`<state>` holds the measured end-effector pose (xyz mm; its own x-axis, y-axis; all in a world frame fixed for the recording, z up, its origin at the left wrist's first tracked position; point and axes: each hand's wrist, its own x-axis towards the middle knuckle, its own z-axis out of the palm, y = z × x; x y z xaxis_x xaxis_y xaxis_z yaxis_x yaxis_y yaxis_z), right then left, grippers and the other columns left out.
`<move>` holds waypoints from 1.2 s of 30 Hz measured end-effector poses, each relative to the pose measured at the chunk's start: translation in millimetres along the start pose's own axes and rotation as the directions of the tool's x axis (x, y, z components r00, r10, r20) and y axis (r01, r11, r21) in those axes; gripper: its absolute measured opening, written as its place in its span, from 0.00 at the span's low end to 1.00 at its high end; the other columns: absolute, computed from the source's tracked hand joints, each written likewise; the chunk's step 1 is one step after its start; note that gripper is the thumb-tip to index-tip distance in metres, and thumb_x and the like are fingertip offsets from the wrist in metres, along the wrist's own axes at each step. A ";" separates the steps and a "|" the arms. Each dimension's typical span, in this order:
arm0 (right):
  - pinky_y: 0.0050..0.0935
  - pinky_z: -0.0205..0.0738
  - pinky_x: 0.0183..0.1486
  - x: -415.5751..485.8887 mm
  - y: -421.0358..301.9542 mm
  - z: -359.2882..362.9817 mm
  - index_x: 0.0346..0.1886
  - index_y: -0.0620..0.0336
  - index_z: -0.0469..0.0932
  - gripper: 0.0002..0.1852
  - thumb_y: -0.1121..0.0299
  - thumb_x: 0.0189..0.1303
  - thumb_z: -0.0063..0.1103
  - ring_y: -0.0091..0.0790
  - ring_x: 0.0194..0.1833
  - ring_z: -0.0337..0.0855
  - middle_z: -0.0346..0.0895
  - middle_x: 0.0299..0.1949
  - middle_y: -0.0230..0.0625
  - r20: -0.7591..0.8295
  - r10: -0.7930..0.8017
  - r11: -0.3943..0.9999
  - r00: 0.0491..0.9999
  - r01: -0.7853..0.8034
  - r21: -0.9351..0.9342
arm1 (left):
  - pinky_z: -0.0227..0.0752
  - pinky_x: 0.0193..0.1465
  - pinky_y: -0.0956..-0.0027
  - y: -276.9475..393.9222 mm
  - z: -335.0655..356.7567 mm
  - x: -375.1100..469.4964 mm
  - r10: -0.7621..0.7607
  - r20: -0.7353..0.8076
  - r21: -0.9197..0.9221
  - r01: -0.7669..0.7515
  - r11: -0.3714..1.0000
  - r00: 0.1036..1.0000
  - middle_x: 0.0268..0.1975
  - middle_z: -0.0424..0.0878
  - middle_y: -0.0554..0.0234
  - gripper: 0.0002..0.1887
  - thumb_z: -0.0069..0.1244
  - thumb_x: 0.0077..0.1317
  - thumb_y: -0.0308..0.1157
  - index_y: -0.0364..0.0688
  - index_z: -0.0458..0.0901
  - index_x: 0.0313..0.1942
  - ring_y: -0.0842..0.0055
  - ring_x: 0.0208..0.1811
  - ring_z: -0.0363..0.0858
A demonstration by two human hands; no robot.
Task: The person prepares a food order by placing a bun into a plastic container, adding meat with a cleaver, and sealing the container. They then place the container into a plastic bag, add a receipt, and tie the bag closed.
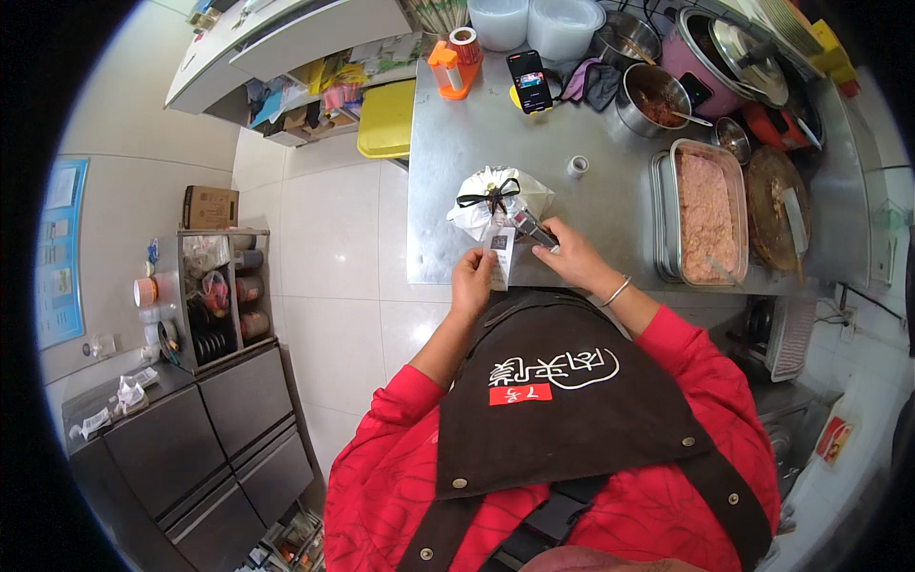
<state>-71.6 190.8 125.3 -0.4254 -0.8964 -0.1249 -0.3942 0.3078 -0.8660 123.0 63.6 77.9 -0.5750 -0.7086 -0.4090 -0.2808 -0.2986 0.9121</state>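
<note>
A white bag (469,222) tied with a black ribbon bow (468,201) sits near the left front corner of the steel table. My left hand (472,281) pinches a printed paper slip (500,259) against the near side of the bag. In my right hand (576,254) is a stapler (532,227), its nose at the slip's top edge by the bag's gathered neck. Whether its jaws touch the paper cannot be made out. A small white roll (577,166) stands on the table beyond my right hand.
To the right are a clear tub of minced meat (708,214), a round chopping board (763,222) with a cleaver (795,222), and a steel pot (636,118). Farther back stand a phone (530,82), an orange tape dispenser (452,75) and stacked plastic containers (565,28).
</note>
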 end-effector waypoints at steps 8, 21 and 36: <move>0.45 0.69 0.46 8.3 -15.2 -8.4 0.51 0.50 0.77 0.16 0.65 0.60 0.66 0.43 0.45 0.82 0.78 0.42 0.37 0.141 -0.271 0.725 0.952 0.299 -0.620 | 0.73 0.40 0.76 -19.3 -9.7 17.5 0.080 -0.036 0.062 -0.077 0.995 0.996 0.35 0.85 0.66 0.12 0.54 0.75 0.34 0.32 0.83 0.45 0.85 0.35 0.77; 0.48 0.76 0.44 53.2 -46.5 6.1 0.42 0.58 0.80 0.09 0.70 0.63 0.52 0.47 0.39 0.88 0.87 0.36 0.42 0.316 -0.107 0.593 0.943 0.316 -0.740 | 0.71 0.37 0.76 -25.7 -14.2 35.7 0.102 -0.045 0.073 -0.098 0.992 0.994 0.33 0.84 0.69 0.11 0.54 0.75 0.34 0.33 0.84 0.43 0.86 0.33 0.75; 0.50 0.78 0.48 34.0 -11.2 -26.8 0.49 0.60 0.76 0.23 0.55 0.57 0.69 0.56 0.45 0.85 0.84 0.44 0.49 0.220 -0.026 0.855 0.975 0.135 -0.501 | 0.72 0.53 0.62 -5.7 -17.4 35.1 0.451 -0.078 0.455 -0.371 0.810 0.889 0.49 0.76 0.51 0.25 0.67 0.62 0.36 0.34 0.76 0.54 0.64 0.49 0.77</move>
<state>-103.5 165.5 143.8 -0.2257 -0.9521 -0.2062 -0.8026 0.3017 -0.5146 117.8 29.3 58.8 -0.5782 -0.8144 0.0495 -0.3637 0.3116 0.8779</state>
